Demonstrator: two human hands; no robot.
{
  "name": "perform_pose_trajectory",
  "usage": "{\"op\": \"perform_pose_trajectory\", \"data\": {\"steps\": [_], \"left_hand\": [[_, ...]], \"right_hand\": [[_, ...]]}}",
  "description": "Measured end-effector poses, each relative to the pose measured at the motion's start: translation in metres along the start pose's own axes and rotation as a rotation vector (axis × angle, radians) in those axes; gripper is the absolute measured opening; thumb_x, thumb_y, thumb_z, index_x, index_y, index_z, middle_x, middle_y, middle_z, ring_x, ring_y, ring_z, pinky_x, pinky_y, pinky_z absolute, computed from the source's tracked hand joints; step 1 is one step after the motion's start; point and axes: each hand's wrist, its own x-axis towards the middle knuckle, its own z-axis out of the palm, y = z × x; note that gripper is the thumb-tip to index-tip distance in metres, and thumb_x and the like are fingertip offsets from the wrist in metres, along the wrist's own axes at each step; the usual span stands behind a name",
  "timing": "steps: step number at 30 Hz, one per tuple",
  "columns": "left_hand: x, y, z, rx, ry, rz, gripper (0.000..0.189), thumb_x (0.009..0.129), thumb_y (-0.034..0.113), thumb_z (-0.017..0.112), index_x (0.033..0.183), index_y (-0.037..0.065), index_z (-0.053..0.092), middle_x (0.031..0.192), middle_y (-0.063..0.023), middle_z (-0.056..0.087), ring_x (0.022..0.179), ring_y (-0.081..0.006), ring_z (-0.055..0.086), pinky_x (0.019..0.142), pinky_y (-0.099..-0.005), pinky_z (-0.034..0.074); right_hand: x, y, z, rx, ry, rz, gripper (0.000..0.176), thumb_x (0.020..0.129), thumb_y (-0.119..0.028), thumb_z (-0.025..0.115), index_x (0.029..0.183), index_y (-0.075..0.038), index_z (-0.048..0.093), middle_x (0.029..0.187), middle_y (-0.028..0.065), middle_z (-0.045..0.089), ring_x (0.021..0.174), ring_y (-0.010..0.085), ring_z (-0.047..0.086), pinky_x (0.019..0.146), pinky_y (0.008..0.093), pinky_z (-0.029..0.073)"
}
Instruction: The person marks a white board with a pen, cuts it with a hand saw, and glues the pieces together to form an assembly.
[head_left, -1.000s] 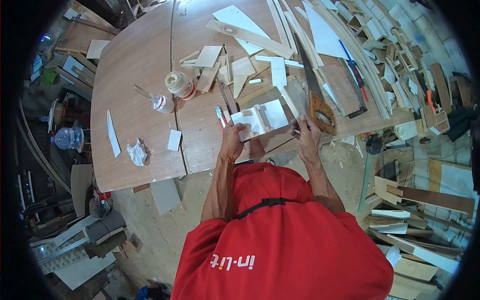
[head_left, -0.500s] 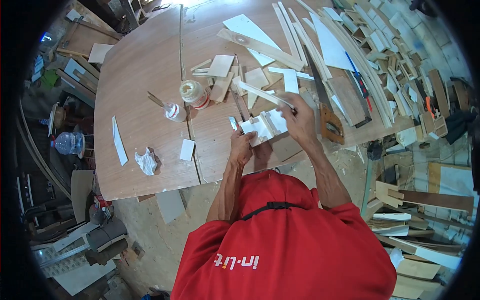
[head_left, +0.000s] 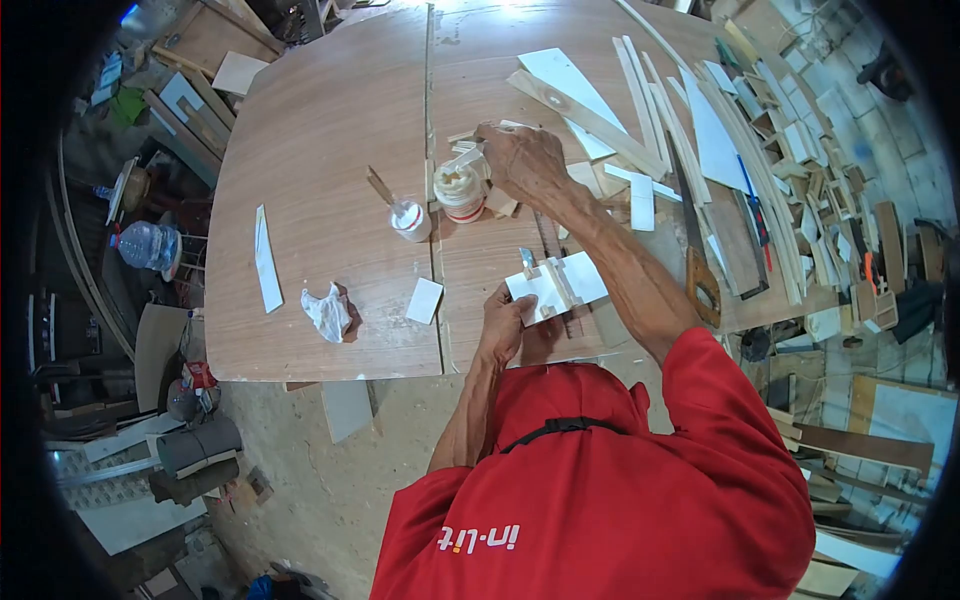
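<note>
Low on the table, my left hand [head_left: 505, 322] grips the left end of a white wooden piece [head_left: 583, 279] with raised strips across it. My right hand [head_left: 522, 160] is stretched up beside an open glue jar [head_left: 460, 192], its fingers closed. A pale stick [head_left: 463, 160] shows at those fingers, its tip over the jar's mouth. Left of the jar stands a smaller white container [head_left: 410, 220] with brushes [head_left: 380, 184] in it. A small white square [head_left: 424, 300] lies left of my left hand.
The brown table [head_left: 320, 120] also bears a crumpled cloth [head_left: 328, 312] and a narrow white strip [head_left: 267, 260]. On the right are a handsaw [head_left: 704, 288], a long board [head_left: 580, 118] and stacked wood strips. Many offcuts lie beyond the table's right edge.
My right hand has gone from the white piece up to the glue jar, taking the stick along. My left hand still holds the piece. The view has shifted.
</note>
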Motion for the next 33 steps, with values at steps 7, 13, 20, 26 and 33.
{"op": "perform_pose_trajectory", "data": {"steps": [7,13,20,26,33], "left_hand": [[0.0,0.009,-0.016,-0.025,-0.024,-0.005,0.034,0.086,-0.009,0.053,0.119,-0.004,0.054,0.11,-0.0125,0.062,0.095,-0.021,0.065,0.085,-0.0331,0.057],[-0.01,0.015,-0.017,-0.06,0.005,-0.016,0.034,0.085,-0.008,0.054,0.119,-0.003,0.055,0.107,-0.0107,0.064,0.096,-0.0201,0.065,0.085,-0.0328,0.056],[0.003,0.001,-0.036,-0.051,0.013,0.017,0.035,0.085,-0.006,0.056,0.12,-0.003,0.054,0.109,-0.0109,0.062,0.094,-0.0202,0.065,0.085,-0.0331,0.056],[0.01,0.003,-0.042,-0.022,0.01,0.025,0.036,0.086,-0.004,0.056,0.121,-0.002,0.054,0.109,-0.0115,0.062,0.093,-0.022,0.065,0.078,-0.0367,0.06],[-0.005,0.035,-0.034,-0.024,0.026,0.034,0.036,0.087,-0.004,0.052,0.123,-0.003,0.052,0.111,-0.0124,0.063,0.095,-0.0226,0.067,0.078,-0.0372,0.061]], "right_hand": [[0.01,-0.032,0.032,0.044,0.023,-0.13,0.016,0.088,-0.015,0.057,0.099,-0.007,0.065,0.078,0.0127,0.068,0.071,0.0281,0.068,0.065,0.0413,0.053],[0.018,-0.055,0.067,-0.049,-0.131,-0.339,0.02,0.082,-0.017,0.062,0.1,-0.011,0.066,0.082,0.0102,0.065,0.082,0.0287,0.069,0.068,0.0414,0.055],[0.021,-0.061,0.082,-0.194,-0.215,-0.452,0.019,0.084,-0.015,0.059,0.101,-0.011,0.066,0.082,0.0102,0.065,0.08,0.0281,0.069,0.064,0.0432,0.056],[0.014,-0.032,0.056,0.063,-0.06,-0.114,0.017,0.084,-0.02,0.062,0.098,-0.011,0.067,0.084,0.0111,0.07,0.081,0.0276,0.069,0.066,0.0404,0.054],[-0.032,0.022,0.027,0.722,0.061,0.397,0.021,0.089,-0.011,0.06,0.104,0.003,0.065,0.073,0.0096,0.069,0.061,0.0086,0.056,0.056,0.0238,0.044]]}}
